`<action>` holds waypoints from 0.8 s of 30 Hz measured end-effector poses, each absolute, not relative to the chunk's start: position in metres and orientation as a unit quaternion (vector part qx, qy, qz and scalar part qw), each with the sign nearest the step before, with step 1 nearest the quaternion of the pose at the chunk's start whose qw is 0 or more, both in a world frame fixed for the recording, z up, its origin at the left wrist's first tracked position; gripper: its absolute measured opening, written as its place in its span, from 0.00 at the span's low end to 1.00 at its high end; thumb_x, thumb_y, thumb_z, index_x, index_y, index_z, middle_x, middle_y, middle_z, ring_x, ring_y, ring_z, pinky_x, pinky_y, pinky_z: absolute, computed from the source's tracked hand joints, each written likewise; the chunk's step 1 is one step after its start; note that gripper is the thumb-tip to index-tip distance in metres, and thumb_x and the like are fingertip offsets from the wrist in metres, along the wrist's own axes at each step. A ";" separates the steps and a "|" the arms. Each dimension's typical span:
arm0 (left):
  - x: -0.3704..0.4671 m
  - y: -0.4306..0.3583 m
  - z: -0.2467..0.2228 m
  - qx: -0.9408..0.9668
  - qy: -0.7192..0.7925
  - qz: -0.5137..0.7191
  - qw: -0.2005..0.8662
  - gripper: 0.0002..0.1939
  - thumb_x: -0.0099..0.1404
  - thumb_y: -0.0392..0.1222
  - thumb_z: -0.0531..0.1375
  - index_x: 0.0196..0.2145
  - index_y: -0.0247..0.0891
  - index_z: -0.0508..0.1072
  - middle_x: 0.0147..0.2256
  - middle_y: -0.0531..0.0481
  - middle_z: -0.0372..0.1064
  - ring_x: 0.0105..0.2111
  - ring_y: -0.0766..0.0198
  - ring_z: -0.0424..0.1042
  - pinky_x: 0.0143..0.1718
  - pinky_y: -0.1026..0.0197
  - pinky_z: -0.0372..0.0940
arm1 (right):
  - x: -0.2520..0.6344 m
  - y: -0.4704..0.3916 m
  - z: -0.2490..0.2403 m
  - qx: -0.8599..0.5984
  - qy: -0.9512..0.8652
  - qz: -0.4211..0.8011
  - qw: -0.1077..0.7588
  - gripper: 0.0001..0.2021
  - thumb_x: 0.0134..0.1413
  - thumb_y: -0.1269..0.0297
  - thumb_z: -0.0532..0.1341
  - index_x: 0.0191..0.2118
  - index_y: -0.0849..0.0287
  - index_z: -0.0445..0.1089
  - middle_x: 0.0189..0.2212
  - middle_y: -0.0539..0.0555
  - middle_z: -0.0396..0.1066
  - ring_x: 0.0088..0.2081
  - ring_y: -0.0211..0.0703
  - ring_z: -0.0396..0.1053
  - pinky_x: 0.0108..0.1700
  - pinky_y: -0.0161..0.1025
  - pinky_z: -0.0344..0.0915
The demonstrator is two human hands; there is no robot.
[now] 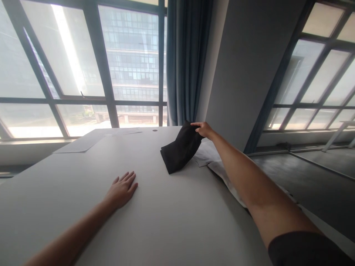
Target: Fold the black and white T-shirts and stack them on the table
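While the right grip (pixel 205 130) pinches black cloth (pixel 182 150) beside pale fabric (pixel 208 152), the left grip (pixel 120 190) lies spread on the table (pixel 166 221).

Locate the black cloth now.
Near the middle of the head view, the black cloth is in the right hand, over the white table, left of pale fabric.

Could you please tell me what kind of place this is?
Probably an office or a workroom, though I cannot be sure. It has a wide white table, large framed windows and a long curtain.
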State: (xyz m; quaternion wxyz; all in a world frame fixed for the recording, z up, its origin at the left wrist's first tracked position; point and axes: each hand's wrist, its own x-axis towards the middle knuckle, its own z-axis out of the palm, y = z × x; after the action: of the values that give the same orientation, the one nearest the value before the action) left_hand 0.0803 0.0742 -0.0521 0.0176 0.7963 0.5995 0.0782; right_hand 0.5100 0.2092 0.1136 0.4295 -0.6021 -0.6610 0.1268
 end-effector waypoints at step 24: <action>0.082 0.070 -0.047 0.799 0.599 0.047 0.003 0.34 0.71 0.53 0.39 0.68 0.34 0.56 0.69 0.46 0.46 0.70 0.54 0.44 0.67 0.43 0.45 | 0.501 0.138 0.008 -0.726 -0.679 -0.036 0.101 0.27 0.65 0.51 0.54 0.64 0.58 0.62 0.68 0.61 0.54 0.68 0.53 0.50 0.66 0.54 0.45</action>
State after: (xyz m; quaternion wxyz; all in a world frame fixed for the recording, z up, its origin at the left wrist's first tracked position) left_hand 0.0818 0.0701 -0.0467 0.0025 0.7992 0.5993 0.0466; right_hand 0.5008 0.1378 0.0081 0.1010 -0.7262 -0.6791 -0.0363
